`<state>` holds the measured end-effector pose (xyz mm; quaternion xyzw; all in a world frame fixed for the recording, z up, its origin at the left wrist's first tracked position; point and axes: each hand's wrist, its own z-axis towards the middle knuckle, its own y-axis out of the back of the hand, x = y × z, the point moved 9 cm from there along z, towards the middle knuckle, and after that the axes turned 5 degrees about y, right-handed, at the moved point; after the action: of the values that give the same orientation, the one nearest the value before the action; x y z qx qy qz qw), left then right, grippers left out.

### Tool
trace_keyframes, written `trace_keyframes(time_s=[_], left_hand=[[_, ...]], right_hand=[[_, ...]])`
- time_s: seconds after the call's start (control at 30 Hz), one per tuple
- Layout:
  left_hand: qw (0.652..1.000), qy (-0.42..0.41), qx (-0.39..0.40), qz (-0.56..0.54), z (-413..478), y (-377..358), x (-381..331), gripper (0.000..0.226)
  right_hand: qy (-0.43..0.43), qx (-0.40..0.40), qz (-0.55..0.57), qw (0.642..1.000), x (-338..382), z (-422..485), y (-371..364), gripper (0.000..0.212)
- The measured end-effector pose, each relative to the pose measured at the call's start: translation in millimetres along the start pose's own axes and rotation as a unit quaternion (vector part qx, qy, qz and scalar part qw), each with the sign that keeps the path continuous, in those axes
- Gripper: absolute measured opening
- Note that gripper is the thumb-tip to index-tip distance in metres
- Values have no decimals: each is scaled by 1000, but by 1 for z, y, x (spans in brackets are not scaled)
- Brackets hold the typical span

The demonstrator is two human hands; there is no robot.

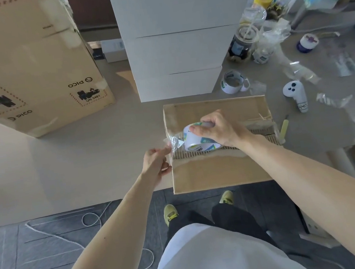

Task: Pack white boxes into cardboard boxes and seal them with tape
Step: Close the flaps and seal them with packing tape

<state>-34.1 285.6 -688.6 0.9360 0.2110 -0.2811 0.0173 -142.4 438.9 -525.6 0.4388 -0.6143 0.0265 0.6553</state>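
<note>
The cardboard box [217,169] sits at the near edge of the table [84,157] with its flaps shut. The tape roll [195,140] stands on its middle seam, the right hand [218,129] curled around the roll and the left hand [156,163] pinching the loose tape end [174,142] just off the box's left edge. That short stretch looks crinkled (it is clear, so hard to read), and an uneven pull could fold it onto itself or lay it off the seam, while a hard tug might drag the box toward the table's edge.
</note>
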Motion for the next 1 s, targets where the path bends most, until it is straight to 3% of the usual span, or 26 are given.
trace_keyframes(time_s=[0.1, 0.23, 0.33, 0.43, 0.53, 0.67, 0.87, 0.93, 1.0], left_hand=[[995, 20, -36, 89, -1, 9, 10, 55], [987, -130, -57, 79, -19, -7, -42, 33], [971, -179, -31, 158, -40, -44, -57, 42], [942, -215, -80, 244, -49, -51, -55, 70], [928, -240, -92, 268, -50, -50, -61, 56], [915, -248, -120, 295, -50, -50, -62, 37], [906, -250, -143, 310, -49, -51, -61, 46], [877, -266, -193, 350, -53, -48, -63, 55], [803, -329, -269, 418, -68, -51, -74, 52]], right_hand=[[17, 5, -9, 1000, -2, 1, -1, 60], [28, 19, -5, 999, -5, 4, -4, 62], [38, 40, -6, 998, -1, 3, -5, 67], [36, 131, -12, 991, -1, 2, -1, 57], [36, 192, -23, 980, -2, 5, 4, 50], [75, 158, -86, 981, 2, 4, 17, 63], [52, 97, -108, 988, -40, -23, 88, 67], [59, 80, -98, 990, -41, -25, 85, 67], [51, 75, -80, 993, -45, -26, 82, 72]])
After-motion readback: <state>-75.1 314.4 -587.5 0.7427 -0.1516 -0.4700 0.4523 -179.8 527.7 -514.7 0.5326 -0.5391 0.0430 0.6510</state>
